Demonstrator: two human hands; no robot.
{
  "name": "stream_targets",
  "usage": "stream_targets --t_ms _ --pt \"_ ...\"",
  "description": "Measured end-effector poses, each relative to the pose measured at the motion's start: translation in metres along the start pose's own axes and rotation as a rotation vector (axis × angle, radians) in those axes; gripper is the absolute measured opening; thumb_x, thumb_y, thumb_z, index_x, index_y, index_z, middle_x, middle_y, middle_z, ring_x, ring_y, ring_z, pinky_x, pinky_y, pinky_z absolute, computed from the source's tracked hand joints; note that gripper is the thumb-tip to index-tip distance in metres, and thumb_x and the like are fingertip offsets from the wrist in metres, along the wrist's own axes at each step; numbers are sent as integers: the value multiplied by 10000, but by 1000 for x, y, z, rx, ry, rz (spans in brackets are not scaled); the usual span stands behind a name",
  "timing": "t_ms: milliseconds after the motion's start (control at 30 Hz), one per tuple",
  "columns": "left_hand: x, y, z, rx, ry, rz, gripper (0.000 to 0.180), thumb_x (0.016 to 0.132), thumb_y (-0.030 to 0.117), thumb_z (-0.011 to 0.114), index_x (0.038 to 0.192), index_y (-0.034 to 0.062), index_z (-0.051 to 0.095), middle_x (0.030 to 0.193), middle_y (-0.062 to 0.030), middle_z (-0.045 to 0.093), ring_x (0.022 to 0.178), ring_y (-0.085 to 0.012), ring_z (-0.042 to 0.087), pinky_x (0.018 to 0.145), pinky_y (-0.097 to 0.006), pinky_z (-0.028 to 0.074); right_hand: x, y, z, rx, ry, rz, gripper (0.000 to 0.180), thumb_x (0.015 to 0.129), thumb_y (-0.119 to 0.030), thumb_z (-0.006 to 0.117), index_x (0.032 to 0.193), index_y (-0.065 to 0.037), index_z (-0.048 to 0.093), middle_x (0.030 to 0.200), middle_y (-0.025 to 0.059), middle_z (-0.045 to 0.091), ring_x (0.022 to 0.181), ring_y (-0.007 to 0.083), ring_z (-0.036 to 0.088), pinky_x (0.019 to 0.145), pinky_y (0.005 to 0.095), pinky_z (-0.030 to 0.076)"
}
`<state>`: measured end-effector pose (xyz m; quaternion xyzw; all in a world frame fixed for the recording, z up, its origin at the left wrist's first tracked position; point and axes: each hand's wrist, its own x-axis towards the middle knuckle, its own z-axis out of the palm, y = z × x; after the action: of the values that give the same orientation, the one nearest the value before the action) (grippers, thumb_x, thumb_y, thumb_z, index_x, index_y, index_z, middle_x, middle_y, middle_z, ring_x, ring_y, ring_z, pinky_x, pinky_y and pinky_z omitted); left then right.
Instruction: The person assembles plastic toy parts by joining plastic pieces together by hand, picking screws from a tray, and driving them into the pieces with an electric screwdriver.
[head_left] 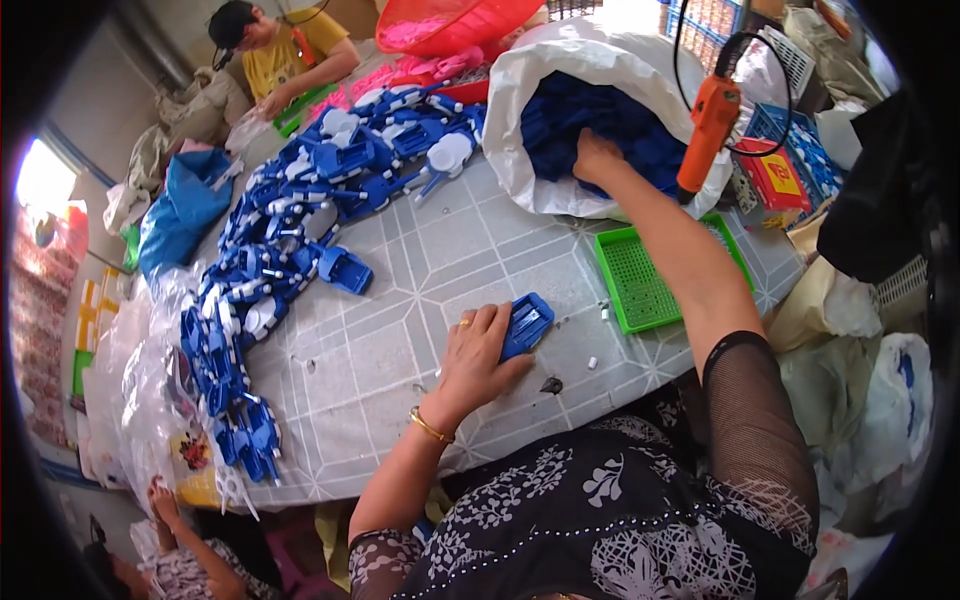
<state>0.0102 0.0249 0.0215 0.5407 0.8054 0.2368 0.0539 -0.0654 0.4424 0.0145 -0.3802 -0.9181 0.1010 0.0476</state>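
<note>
My left hand (474, 356) rests on the table, its fingers and thumb about the left end of a blue plastic shell (530, 322) that lies there with its hollow side up. At the far right, my right hand (597, 158) reaches into a white sack (512, 110) full of dark blue pieces (560, 110); its fingertips are hidden among them. A green perforated basket (640, 285) sits beneath my right forearm. Close to that forearm hangs an orange electric screwdriver (712, 125) on a black cord.
A long heap of blue and white plastic parts (290, 220) curves along the table's (420, 260) left and far side. Small white bits and a dark scrap (551, 385) lie near the front edge. A red and yellow box (772, 185) stands right. Two other people work at the far and lower left.
</note>
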Motion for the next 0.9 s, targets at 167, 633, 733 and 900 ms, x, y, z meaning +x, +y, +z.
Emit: stream_targets --t_ms 167,633,733,900 --pt "1 8 6 -11 53 -5 775 814 348 818 1440 -11 534 1310 -178 596 1212 -384 546 1039 -482 438 -8 12 -22 3 -71 -141 408 835 -140 684 1219 -18 743 1274 257 716 1232 388 681 1056 428 546" --pt "-2 -9 24 -123 252 -27 917 742 325 897 1481 -36 492 1320 -227 643 1202 -414 603 1066 -500 463 -219 -19 5 1262 -551 -291 413 967 -56 731 1364 -36 616 1120 60 675 909 122 664 716 260 568" --pt "-4 -9 24 -115 269 -33 897 734 311 898 1459 -31 496 1313 -219 639 1198 -410 599 1062 -497 466 -246 -22 -3 1196 -386 -341 378 929 27 701 1298 -36 645 1128 68 662 820 103 646 648 262 561" --pt "-6 -11 23 -65 254 36 802 737 315 892 1393 12 543 1297 -195 632 1191 -402 592 1043 -493 467 -251 -9 1 792 -304 -617 389 916 -7 708 1297 -51 641 1351 71 620 863 140 635 752 287 542"
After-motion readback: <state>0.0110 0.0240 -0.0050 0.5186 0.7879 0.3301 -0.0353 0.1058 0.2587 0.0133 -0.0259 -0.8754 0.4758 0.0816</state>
